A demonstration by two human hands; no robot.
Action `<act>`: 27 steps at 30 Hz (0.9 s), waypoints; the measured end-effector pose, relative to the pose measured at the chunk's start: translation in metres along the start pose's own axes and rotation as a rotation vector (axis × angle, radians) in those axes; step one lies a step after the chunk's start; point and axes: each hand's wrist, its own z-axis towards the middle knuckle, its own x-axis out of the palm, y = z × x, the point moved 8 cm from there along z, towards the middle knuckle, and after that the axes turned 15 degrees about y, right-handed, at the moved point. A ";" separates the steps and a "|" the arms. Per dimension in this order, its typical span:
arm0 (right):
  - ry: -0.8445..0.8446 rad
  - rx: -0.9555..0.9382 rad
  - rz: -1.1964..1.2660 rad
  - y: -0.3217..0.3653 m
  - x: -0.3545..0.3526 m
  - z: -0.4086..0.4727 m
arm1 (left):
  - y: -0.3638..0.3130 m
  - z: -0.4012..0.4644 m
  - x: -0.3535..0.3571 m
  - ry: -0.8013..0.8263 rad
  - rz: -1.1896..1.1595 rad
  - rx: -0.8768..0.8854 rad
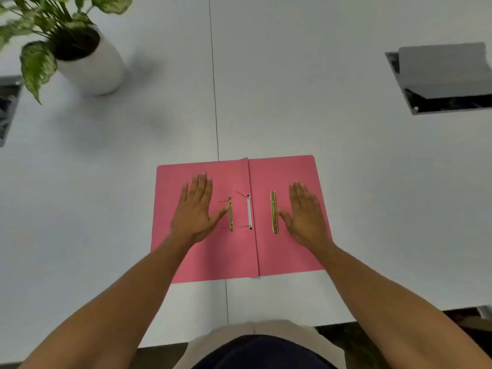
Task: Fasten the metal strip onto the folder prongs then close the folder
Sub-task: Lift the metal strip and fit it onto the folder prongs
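A pink folder point(282, 251) lies open and flat on the white table, spine running away from me. Near the spine sits a white strip point(249, 212) with thin prongs sticking out at its two ends. A narrow gold metal strip point(230, 214) lies on the left flap, and a wider gold bar point(273, 212) lies on the right flap. My left hand point(197, 209) rests flat on the left flap, its thumb beside the narrow strip. My right hand point(306, 213) rests flat on the right flap, thumb next to the wider bar. Neither hand holds anything.
A potted plant point(80, 51) in a white pot stands at the far left. A cable hatch point(442, 78) with its lid raised is set into the table at the far right. Another recess point(8, 110) shows at the left edge. A seam point(214, 75) runs down the table.
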 end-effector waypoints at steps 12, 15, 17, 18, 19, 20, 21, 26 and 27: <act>0.114 0.044 0.096 0.003 0.029 0.029 | 0.009 0.007 0.106 0.303 -0.057 -0.061; 0.146 0.020 0.086 0.001 0.021 0.047 | 0.012 0.011 0.110 0.316 -0.016 -0.069; 0.184 0.007 0.065 0.000 0.019 0.057 | 0.012 0.015 0.112 0.326 -0.014 -0.070; 0.192 -0.004 0.052 0.000 0.018 0.060 | 0.012 0.016 0.113 0.334 -0.011 -0.070; 0.193 -0.013 0.039 0.001 0.017 0.061 | 0.012 0.017 0.114 0.336 -0.007 -0.072; 0.185 -0.023 0.034 0.003 0.017 0.063 | 0.012 0.018 0.115 0.339 -0.004 -0.074; 0.181 -0.028 0.037 0.004 0.017 0.064 | 0.013 0.018 0.116 0.345 -0.005 -0.076; 0.164 -0.020 0.083 0.010 0.016 0.067 | 0.015 0.020 0.119 0.358 -0.009 -0.072; 0.168 -0.017 0.097 0.011 0.014 0.068 | 0.015 0.020 0.120 0.356 -0.008 -0.072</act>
